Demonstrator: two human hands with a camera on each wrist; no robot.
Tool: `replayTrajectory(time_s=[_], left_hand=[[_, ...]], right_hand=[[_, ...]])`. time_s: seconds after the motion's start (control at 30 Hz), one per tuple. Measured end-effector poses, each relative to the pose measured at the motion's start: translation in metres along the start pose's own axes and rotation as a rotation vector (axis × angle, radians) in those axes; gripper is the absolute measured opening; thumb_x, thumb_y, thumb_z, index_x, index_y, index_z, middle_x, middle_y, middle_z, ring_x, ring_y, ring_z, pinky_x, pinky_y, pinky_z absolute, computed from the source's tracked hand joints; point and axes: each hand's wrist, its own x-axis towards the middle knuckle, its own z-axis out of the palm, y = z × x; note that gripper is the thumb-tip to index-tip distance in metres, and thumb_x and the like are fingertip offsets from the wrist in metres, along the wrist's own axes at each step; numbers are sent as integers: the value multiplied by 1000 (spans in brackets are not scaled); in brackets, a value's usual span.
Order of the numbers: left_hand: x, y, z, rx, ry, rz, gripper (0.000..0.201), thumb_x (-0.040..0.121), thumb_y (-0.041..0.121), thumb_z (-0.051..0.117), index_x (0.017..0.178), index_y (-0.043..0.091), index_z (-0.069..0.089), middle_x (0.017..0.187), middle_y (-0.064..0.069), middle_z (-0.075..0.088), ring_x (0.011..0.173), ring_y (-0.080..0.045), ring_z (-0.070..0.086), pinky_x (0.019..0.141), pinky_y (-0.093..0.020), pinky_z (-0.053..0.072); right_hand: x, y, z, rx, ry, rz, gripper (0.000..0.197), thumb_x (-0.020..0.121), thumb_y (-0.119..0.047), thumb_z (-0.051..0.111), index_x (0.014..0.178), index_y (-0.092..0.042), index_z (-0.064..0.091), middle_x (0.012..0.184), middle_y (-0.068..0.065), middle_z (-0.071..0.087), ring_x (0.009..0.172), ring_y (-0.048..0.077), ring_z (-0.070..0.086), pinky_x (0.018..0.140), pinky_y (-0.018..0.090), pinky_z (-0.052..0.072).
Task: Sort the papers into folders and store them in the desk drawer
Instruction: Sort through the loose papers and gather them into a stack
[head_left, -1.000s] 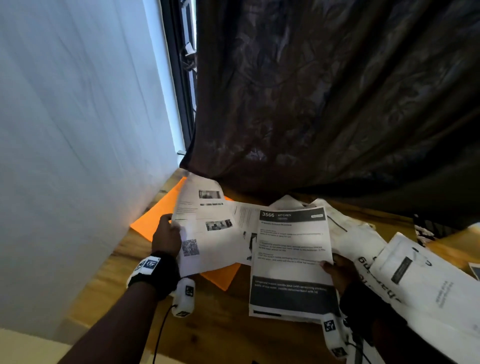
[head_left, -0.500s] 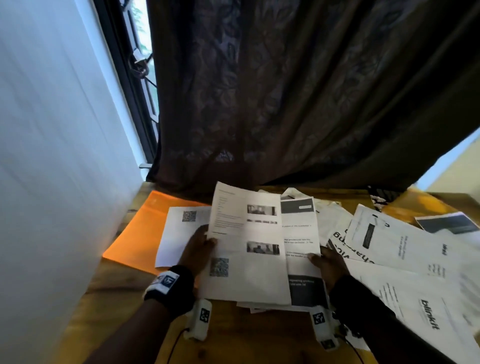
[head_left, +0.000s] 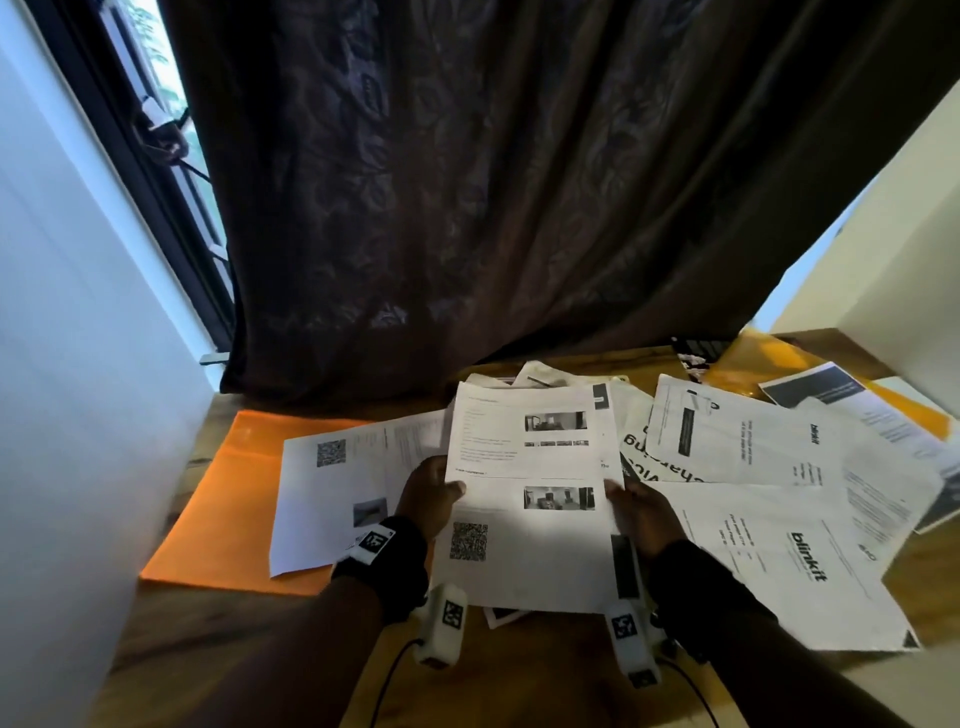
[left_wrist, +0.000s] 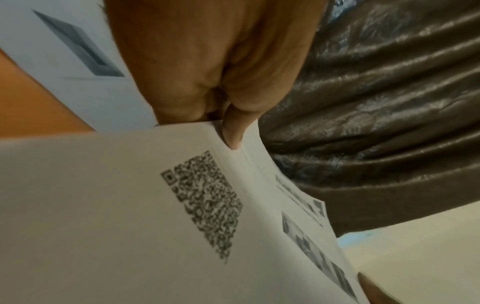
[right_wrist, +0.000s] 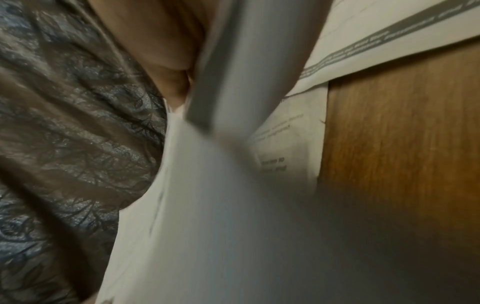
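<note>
Orange is my anchor: the orange folder lies flat on the wooden desk, and I place everything from it. Overlapping its right part rests one QR-code sheet. Further right of the folder I hold a small stack of printed pages lifted off the desk, my left hand pinching its left edge with the thumb on top, as the left wrist view confirms, and my right hand gripping its right edge. How the right fingers lie underneath, I cannot tell; that wrist view is blurred.

Well to the right of the folder sprawl loose papers, some marked "blinkit". No drawer shows anywhere.

My worries: the stack is held only at its edges, so lower pages, one with a dark band poking out at the right, could slide free and fall among the unsorted pile. Carrying it toward the folder, I might sweep the resting sheet off the folder. The dark curtain hangs touching the desk's far edge and could snag a raised corner.
</note>
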Motion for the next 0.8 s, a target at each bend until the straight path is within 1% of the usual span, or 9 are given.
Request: replayTrajectory(time_s=[0.07, 0.13, 0.2, 0.3, 0.37, 0.47, 0.57, 0.7, 0.8], left_hand=[[4, 1, 5, -8, -43, 19, 43, 88, 2, 57, 130, 10, 58, 131, -6, 63, 121, -25, 58, 104, -41, 45], [7, 4, 11, -28, -70, 41, 43, 91, 3, 54, 132, 13, 57, 134, -4, 61, 124, -23, 57, 107, -43, 43], [11, 7, 16, -51, -73, 51, 42, 92, 6, 54, 132, 18, 56, 136, -1, 61, 125, -21, 55, 109, -45, 42], [23, 9, 25, -69, -69, 51, 41, 91, 11, 56, 131, 19, 54, 134, 1, 62, 123, -21, 57, 108, -47, 43], [29, 10, 30, -79, -116, 87, 40, 91, 12, 57, 130, 17, 54, 132, 1, 63, 121, -19, 59, 105, -46, 46], [39, 14, 28, -23, -183, 137, 35, 92, 9, 58, 126, 18, 54, 123, 0, 66, 114, -19, 61, 100, -40, 49], [52, 13, 16, 2, -198, 82, 32, 93, 3, 55, 118, 23, 54, 104, -4, 65, 102, -30, 63, 89, -44, 55], [71, 2, -6, 360, -85, 177, 31, 89, 8, 62, 120, 10, 62, 119, -12, 65, 108, -29, 62, 96, -35, 50], [76, 2, -21, 655, -8, 154, 49, 82, 28, 72, 128, 19, 57, 137, -7, 53, 124, -28, 51, 105, -44, 44]], right_hand=[[-3, -2, 2, 66, 25, -11, 30, 98, -27, 52, 122, -12, 63, 118, -3, 63, 107, 16, 59, 94, 18, 43], [-3, 2, 3, 48, 2, 1, 36, 94, -34, 57, 123, -15, 65, 119, -6, 65, 110, 14, 60, 97, 27, 43], [1, 7, 1, -11, 1, 32, 27, 86, -25, 70, 111, -15, 71, 106, 0, 74, 98, 20, 68, 87, 34, 53], [11, 15, -2, -60, 35, 94, 22, 80, -11, 74, 101, -16, 73, 99, 7, 76, 94, 32, 70, 90, 50, 55], [14, 17, -5, -104, 59, 82, 18, 80, -10, 72, 97, -17, 73, 96, 7, 76, 91, 31, 70, 89, 49, 55], [15, 18, -13, -79, 150, 112, 14, 84, -4, 67, 95, -10, 72, 88, 13, 73, 71, 27, 63, 70, 38, 52], [14, 21, -23, -53, 193, 129, 5, 83, -3, 66, 82, -7, 69, 67, 16, 64, 57, 27, 53, 61, 53, 50], [17, 32, -37, -105, 264, 202, 5, 82, -3, 70, 83, -7, 66, 71, 21, 66, 61, 34, 61, 62, 66, 53], [41, 74, -59, -225, 272, 213, 28, 65, -34, 82, 85, -18, 70, 73, 15, 72, 68, 40, 70, 62, 64, 55]])
